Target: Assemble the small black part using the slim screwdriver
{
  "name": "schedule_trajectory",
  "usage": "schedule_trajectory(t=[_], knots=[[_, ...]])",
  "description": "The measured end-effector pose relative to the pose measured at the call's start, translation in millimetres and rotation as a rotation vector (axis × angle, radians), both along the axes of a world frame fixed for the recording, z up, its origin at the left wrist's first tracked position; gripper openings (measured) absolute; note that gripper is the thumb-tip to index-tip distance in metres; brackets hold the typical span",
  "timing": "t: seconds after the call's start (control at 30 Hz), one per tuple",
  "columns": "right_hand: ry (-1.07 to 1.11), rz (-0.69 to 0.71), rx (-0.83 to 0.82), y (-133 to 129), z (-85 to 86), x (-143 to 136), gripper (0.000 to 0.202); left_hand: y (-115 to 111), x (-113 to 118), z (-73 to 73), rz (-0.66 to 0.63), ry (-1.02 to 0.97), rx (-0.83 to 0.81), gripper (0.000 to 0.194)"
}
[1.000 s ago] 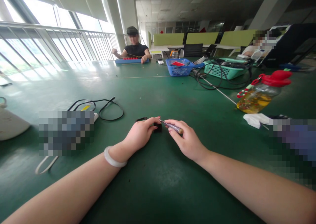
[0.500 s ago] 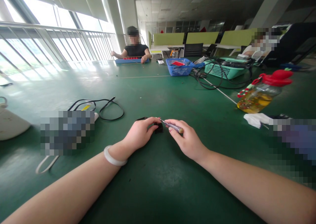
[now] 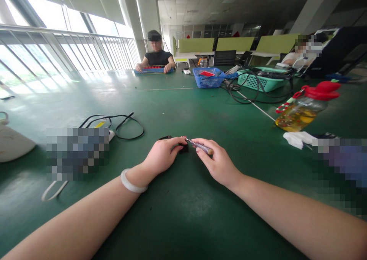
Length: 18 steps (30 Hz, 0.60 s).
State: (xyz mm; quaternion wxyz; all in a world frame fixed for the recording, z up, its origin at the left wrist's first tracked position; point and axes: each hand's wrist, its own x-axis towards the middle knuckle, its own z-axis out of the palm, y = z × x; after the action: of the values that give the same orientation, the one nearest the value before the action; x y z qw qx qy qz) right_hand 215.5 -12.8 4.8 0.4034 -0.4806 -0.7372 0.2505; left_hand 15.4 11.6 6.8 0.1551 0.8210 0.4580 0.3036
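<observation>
My left hand (image 3: 162, 153), with a white bangle at the wrist, is closed on a small dark object (image 3: 184, 149) on the green table (image 3: 183, 222). Most of that object lies hidden beneath the fingers. Between the thumb and fingers of my right hand (image 3: 219, 160) is a slim tool (image 3: 203, 147) with a translucent purplish handle. Its thin metal tip points left and reaches the dark object beside my left fingertips.
Left of my hands lie a black cable (image 3: 129, 139) and a blurred-out item (image 3: 78, 153). At right are a red-lidded bottle (image 3: 301, 111) and white cloth (image 3: 296, 139). Farther back stand blue (image 3: 209, 78) and green baskets (image 3: 262, 80); a person (image 3: 158, 57) sits across the table.
The person across the table has brought one hand down and inward to the blue tray. The dark object under my left fingers has tilted slightly. Both my hands are nearly still.
</observation>
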Motion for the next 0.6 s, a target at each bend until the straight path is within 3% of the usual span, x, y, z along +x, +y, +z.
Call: schedule_trajectory(t=[0.2, 0.4, 0.6], knots=[[-0.001, 0.003, -0.001, 0.6, 0.0, -0.6, 0.027, -2.1, 1.2, 1.5, -0.040, 0.020, 0.063, 0.019], [0.012, 0.000, -0.024, -0.5, 2.2, -0.7, 0.029, 2.7, -5.2, 1.0, 0.316, 0.083, 0.177, 0.029], [0.015, 0.001, -0.018, -0.8, 2.4, -0.5, 0.028, 9.2, -10.7, -8.6, 0.364, 0.266, 0.134, 0.044]])
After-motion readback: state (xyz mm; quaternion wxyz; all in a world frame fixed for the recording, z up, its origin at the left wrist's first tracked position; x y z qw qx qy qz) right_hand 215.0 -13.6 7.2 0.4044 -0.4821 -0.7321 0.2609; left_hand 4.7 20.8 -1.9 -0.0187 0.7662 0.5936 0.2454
